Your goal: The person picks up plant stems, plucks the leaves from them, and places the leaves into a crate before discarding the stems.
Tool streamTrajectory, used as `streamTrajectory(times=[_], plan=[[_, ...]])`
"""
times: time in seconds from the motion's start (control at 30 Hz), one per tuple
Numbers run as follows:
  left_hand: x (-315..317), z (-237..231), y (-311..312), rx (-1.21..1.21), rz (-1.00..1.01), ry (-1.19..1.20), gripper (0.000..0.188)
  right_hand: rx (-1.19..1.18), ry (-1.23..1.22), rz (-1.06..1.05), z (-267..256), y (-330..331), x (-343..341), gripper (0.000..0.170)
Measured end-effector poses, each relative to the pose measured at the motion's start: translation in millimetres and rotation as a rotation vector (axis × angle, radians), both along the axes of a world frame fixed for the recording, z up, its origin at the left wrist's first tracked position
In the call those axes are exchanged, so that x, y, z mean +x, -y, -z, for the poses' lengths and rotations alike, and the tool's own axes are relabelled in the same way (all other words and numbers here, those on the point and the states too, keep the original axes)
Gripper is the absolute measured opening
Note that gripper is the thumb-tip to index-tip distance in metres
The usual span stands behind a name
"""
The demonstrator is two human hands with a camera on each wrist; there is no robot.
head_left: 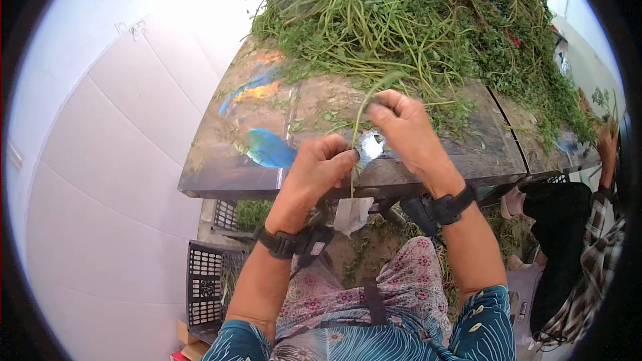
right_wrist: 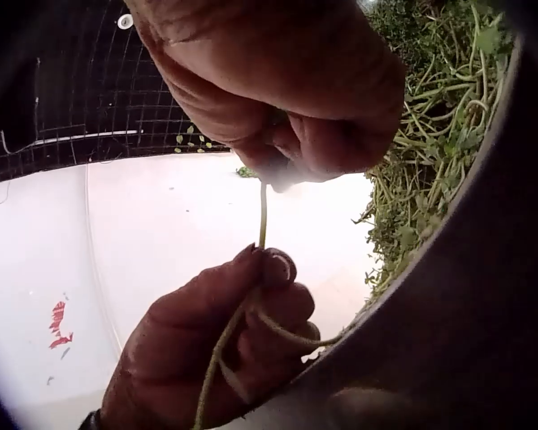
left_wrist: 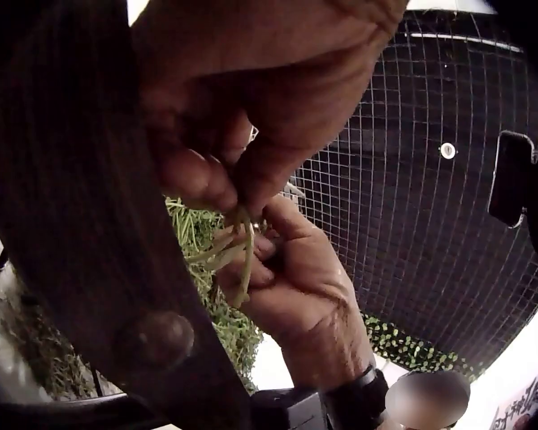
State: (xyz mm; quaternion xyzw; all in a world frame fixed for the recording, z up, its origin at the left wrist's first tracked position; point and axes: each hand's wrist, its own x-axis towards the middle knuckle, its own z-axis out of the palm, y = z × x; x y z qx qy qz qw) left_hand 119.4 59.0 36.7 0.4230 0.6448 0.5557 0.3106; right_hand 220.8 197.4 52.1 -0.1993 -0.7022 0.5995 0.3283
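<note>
A black crate is set near the white wall. A plaid garment is worn by another person. In the left wrist view, a dark grid is seen.

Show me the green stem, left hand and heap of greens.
Green stem [right_wrist: 264,215]: right wrist view, straight upright stretch.
Left hand [head_left: 319,166]: head view, its middle.
Heap of greens [head_left: 414,27]: head view, its middle.
</note>
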Motion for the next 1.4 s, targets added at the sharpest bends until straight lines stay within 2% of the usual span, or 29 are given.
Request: streamTrajectory(times=[0.07,0.1,0.2,0.33,0.53,0.7,0.8,0.93,1.07,1.13,1.23,1.33,1.4], plan=[[-1,1,0,-0.004,0.011,0.018,0.013,-0.106,-0.037,0.072,-2,-12,6,0.024],[-2,1,0,-0.007,0.015,0.03,0.013,-0.323,-0.165,0.059,-7,-14,10,0.017],[-2,0,0,-0.022,0.028,0.043,0.014,-0.62,-0.42,-0.062,-6,-32,22,0.017],[-3,-2,1,-0.023,0.064,0.113,0.015,-0.679,-0.429,-0.077,-7,-23,27,0.019],[-5,0,1,-0.028,0.075,0.118,0.013,-0.655,-0.286,-0.337,9,-20,22,0.014],[-9,9,1,0.108,0.063,0.276,0.011,-0.294,-0.1,0.028,-30,-37,38,0.009],[-8,8,1,0.157,0.019,0.293,0.013,0.155,0.125,0.239,-30,-69,42,0.026],[-14,11,2,0.203,-0.025,0.385,0.009,0.635,0.356,0.29,-22,-84,49,0.028],[-14,13,-1,0.208,-0.069,0.386,0.008,0.804,0.486,0.2,-20,-84,44,0.026],[-9,10,-3,0.165,-0.109,0.335,0.015,0.866,0.563,0.176,-19,-87,36,0.025],[-12,10,-1,0.116,-0.072,0.339,0.027,0.882,0.806,0.19,-22,-84,19,0.028],[-9,7,-1,0.092,-0.11,0.318,0.035,0.885,0.844,0.237,-1,-97,4,0.03],[-10,7,0,0.109,-0.104,0.325,0.033,0.836,0.778,0.233,0,-101,1,0.029]])
